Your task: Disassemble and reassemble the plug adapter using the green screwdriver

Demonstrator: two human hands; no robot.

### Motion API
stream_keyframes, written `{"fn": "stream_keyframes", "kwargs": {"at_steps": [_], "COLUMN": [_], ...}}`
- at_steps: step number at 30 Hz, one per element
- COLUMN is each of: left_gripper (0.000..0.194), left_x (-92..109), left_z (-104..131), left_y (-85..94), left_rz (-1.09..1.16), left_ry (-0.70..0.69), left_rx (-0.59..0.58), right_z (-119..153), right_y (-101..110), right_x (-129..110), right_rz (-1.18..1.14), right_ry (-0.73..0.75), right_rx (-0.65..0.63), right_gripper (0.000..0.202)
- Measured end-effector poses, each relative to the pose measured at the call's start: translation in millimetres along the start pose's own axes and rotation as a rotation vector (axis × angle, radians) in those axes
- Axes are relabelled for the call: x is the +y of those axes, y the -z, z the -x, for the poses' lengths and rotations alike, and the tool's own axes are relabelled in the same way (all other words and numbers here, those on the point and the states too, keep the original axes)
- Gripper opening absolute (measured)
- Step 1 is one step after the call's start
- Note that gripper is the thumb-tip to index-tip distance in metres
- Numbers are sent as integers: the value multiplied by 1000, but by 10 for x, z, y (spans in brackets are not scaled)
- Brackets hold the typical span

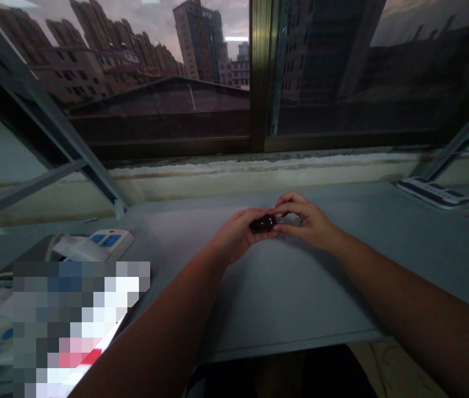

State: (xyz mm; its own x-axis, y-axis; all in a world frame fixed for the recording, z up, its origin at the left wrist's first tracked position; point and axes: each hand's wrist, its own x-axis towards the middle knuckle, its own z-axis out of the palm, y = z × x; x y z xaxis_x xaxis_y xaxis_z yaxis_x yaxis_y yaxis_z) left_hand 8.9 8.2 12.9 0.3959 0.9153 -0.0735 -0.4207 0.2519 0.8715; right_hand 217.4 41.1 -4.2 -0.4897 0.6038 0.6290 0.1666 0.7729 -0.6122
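Above the middle of the grey table (284,298), my left hand (242,232) holds a small dark, glossy object (263,223), its fingers wrapped around it. From the right, my right hand (302,221) meets the object's right end, thumb below and fingertips above. Thin, light metal-looking parts show between the right thumb and index finger. A small green spot is visible inside the curl of the right hand. What exactly the dark object is cannot be made out.
A white power strip with blue sockets (112,240) and cables lie at the left. Another power strip (433,192) rests at the back right. Metal frame bars slope down on both sides, and a window (259,83) stands behind the table. A pixelated area covers the lower left.
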Motion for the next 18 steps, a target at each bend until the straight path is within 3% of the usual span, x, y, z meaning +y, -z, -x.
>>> {"fn": "stream_keyframes", "kwargs": {"at_steps": [12, 18], "left_gripper": [31, 33], "left_x": [-29, -33], "left_z": [13, 4], "left_y": [53, 87], "left_rz": [-97, -101], "left_ry": [-63, -71], "left_rx": [-64, -34], "right_z": [-8, 0], "right_y": [12, 78], "right_x": [-7, -67], "right_rz": [93, 99], "right_ry": [40, 38], "right_rx": [-28, -37], "right_gripper": [32, 33]}}
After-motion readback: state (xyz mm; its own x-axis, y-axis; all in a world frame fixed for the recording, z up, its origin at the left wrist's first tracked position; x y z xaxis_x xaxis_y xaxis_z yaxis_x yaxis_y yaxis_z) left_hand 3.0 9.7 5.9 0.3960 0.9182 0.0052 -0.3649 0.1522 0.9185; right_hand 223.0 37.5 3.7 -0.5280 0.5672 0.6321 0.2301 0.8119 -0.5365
